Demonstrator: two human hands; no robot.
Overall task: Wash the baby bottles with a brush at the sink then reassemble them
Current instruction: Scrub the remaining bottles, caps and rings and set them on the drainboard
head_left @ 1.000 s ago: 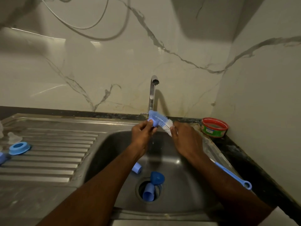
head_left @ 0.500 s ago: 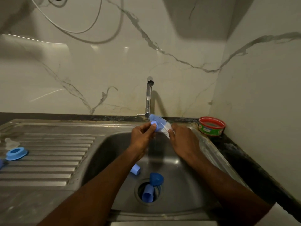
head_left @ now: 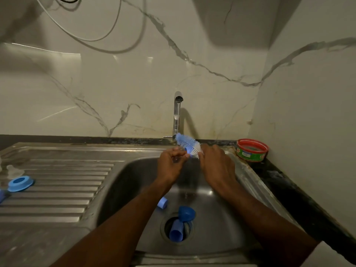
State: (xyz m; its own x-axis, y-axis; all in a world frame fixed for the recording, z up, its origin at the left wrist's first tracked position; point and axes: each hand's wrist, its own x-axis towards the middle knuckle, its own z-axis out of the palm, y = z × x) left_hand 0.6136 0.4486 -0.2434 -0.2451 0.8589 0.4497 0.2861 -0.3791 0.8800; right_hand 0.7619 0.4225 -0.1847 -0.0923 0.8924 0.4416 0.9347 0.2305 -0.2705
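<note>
Holding the blue-and-white bottle brush (head_left: 187,144) under the tap (head_left: 176,114), we curl our right hand (head_left: 215,166) around its handle end, while the fingers (head_left: 178,154) of our left hand (head_left: 169,166) pinch a small piece at the bristles; what it is, we cannot tell. Below the tap, blue bottle parts (head_left: 179,222) lie in the sink (head_left: 212,224) around the drain.

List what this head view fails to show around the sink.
- Small blue part: the left hand pinches something at the brush, too small to identify.
- Brush handle: hidden behind the right hand.
- Blue piece on the drainboard: cut off by the left edge.
- Running water: stream too faint to confirm.
</note>
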